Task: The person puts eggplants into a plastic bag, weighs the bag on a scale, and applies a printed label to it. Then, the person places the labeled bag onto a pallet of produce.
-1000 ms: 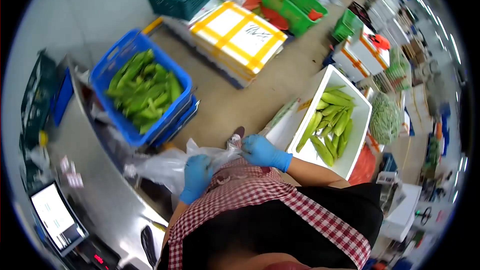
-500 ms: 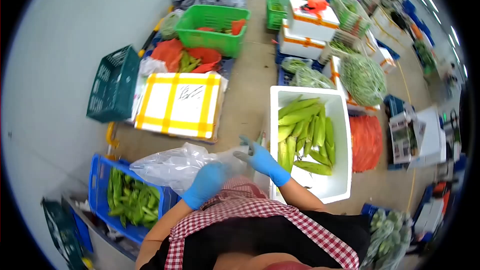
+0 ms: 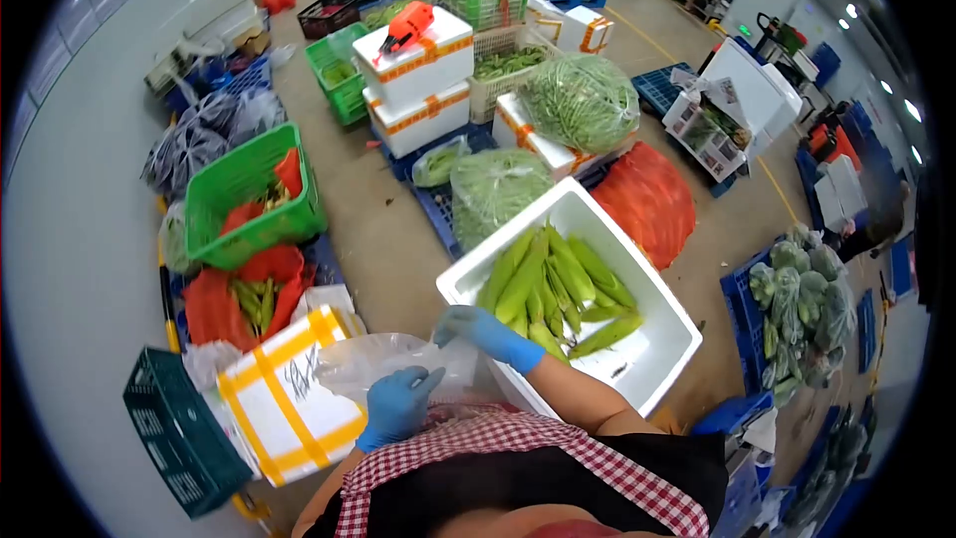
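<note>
A clear plastic bag (image 3: 363, 357) stretches between my two blue-gloved hands, in front of the checked apron. My left hand (image 3: 396, 404) is closed on the near side of the bag, its index finger pointing out along the film. Farther right, my right hand (image 3: 488, 335) has its fingers bent down at the bag's other edge; the fingertips are partly hidden in the film. Under the right forearm stands a white foam box (image 3: 652, 364) with several ears of corn in green husks (image 3: 543, 289) heaped in its far and left part.
To the left lie a taped foam box (image 3: 291, 394), a dark green crate (image 3: 184, 428) and a green crate (image 3: 254, 199). Beyond the corn are bagged green vegetables (image 3: 498, 189), stacked foam boxes (image 3: 418, 70) and a red mesh sack (image 3: 647, 201). Bagged produce (image 3: 802, 304) sits on a pallet at right.
My view has swung right, so the blue crate of green vegetables has left the picture. The bag is held up more openly, and my right hand's spread fingers have come down onto its edge.
</note>
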The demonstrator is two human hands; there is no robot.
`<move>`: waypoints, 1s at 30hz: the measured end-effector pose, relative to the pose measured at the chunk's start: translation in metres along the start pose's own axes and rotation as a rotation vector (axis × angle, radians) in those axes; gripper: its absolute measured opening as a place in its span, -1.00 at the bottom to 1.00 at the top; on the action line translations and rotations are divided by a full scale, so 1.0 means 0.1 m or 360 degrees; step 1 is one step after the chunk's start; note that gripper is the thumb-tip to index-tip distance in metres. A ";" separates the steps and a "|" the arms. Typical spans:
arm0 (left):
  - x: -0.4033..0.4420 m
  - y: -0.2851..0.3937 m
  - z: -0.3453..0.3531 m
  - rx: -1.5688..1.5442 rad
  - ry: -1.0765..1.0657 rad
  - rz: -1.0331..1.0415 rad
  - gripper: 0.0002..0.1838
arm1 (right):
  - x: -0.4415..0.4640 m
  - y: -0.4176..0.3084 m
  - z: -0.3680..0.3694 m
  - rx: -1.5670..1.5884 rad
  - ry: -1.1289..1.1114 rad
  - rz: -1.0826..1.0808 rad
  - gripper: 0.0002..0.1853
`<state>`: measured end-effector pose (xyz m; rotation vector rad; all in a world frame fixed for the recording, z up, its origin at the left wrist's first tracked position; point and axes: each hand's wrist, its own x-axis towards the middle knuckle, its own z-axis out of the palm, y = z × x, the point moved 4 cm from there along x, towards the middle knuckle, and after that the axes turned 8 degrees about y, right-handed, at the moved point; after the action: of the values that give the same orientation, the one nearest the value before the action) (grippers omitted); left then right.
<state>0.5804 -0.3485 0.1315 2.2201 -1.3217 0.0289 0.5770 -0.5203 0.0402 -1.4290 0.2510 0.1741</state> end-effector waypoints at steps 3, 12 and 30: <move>0.41 -0.52 -0.21 -0.0156 -0.0046 0.0561 -0.62 | 0.68 -0.16 0.31 -0.0753 -0.0133 -0.0138 -0.62; 0.96 -2.16 -0.71 -0.0115 0.0043 0.0211 -0.56 | 2.30 -0.01 -0.11 -0.0094 0.0731 0.0188 -0.68; 2.01 -6.58 0.27 -0.0726 0.0687 -0.1402 -0.47 | 5.94 -2.04 -0.75 0.1622 -0.0304 0.0155 -0.59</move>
<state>1.2154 -0.2834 -0.1259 2.0428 -0.0502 -0.1035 1.1978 -0.6406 0.0624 -0.3858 0.2030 0.2168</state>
